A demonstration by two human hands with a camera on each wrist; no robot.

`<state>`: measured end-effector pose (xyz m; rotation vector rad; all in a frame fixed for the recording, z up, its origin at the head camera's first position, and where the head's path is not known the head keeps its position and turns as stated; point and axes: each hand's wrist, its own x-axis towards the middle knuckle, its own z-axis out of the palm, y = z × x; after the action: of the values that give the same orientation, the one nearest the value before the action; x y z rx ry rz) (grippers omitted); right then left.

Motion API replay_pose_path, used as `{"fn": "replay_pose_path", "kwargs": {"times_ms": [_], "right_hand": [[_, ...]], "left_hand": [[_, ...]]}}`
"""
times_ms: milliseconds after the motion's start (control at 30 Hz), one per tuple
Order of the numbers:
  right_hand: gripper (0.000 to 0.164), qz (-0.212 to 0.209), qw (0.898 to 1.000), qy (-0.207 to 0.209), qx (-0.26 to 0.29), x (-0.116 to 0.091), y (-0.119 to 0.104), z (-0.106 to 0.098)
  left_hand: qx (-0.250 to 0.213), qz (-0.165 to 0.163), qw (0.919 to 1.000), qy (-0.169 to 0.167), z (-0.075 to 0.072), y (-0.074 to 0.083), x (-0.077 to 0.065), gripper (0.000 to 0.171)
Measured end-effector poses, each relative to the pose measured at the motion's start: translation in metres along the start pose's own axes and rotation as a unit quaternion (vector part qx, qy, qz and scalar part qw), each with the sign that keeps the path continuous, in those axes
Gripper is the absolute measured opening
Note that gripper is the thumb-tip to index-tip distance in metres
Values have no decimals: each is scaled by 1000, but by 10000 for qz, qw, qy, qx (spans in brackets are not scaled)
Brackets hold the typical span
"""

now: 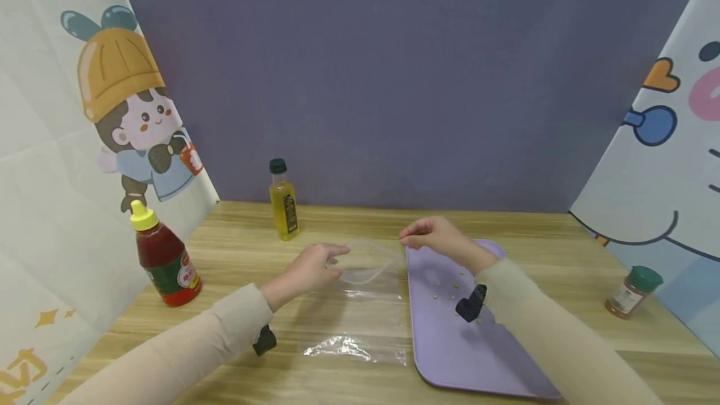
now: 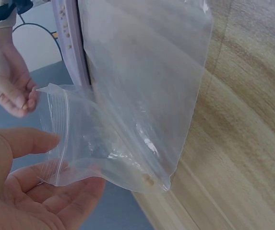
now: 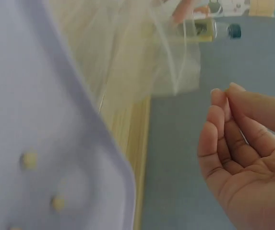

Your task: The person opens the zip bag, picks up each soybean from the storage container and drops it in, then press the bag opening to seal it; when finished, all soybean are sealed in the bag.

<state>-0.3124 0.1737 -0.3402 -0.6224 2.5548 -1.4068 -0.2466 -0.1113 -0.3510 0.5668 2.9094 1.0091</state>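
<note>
A clear zip-lock bag lies on the table with its mouth raised and spread apart. My left hand holds the bag's rim, the thumb on one side and the fingers on the other, as the left wrist view shows. A couple of small yellowish beans sit in the bag's lower corner. Just right of the mouth, apart from it, my right hand has thumb and index fingertips together. A speck of a yellowish bean shows between them, mostly hidden. Several more beans lie on the purple tray beneath that arm.
An oil bottle stands behind the bag. At the far left is a red sauce bottle with a yellow cap. A small green-lidded spice jar stands on the right. A grey-blue panel closes off the table's back.
</note>
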Motion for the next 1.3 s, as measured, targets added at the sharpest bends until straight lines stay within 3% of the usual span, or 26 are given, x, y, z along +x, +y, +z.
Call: {"fn": "replay_pose_path", "kwargs": {"times_ms": [233,533,933,1300], "right_hand": [[23,-227,9996,-42,-137,7,-19,15],[20,-547,9977,-86,-385,9,-21,21],[23,-434,9985,-9,-332,-1,-7,1],[21,-263,9969,-192,-721,-12,19,-18]], "left_hand": [[20,4,10000,20,0,2,1,50],[48,67,10000,35,1,4,2,50],[109,24,9999,61,-1,5,-1,50],[81,-88,9999,-6,-4,8,-2,49]]}}
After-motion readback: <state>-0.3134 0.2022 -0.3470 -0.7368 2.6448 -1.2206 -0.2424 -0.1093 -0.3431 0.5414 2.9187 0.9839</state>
